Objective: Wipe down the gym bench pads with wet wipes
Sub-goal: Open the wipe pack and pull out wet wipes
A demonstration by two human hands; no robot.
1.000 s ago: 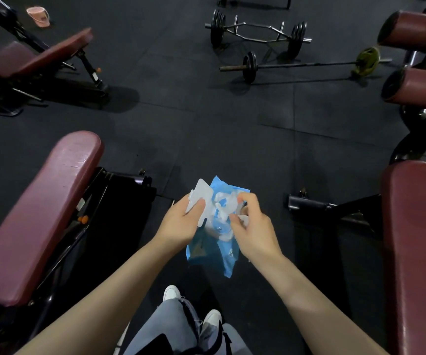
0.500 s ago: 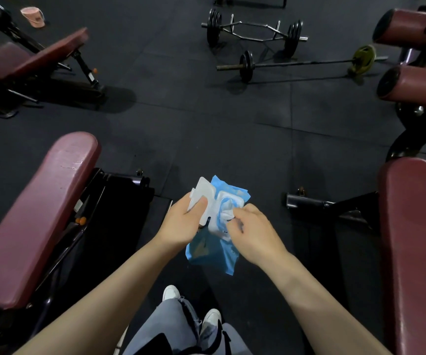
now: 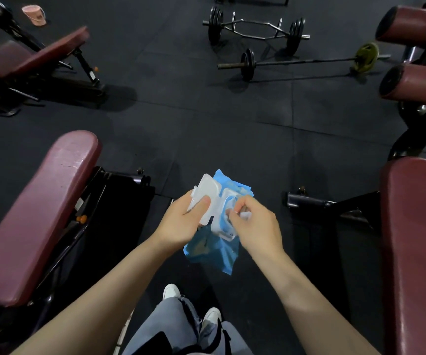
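My left hand grips wet-wipe pack, lid open | right fingers pinch wipe at opening | left bench pad nearest pack.

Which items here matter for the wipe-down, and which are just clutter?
In the job:
wipes pack, lid open
left hand holds the lid back
right hand pinches at the opening
left bench pad
right bench pad

Lying about:
hex bar
barbell
pink cup
far bench
roller pads
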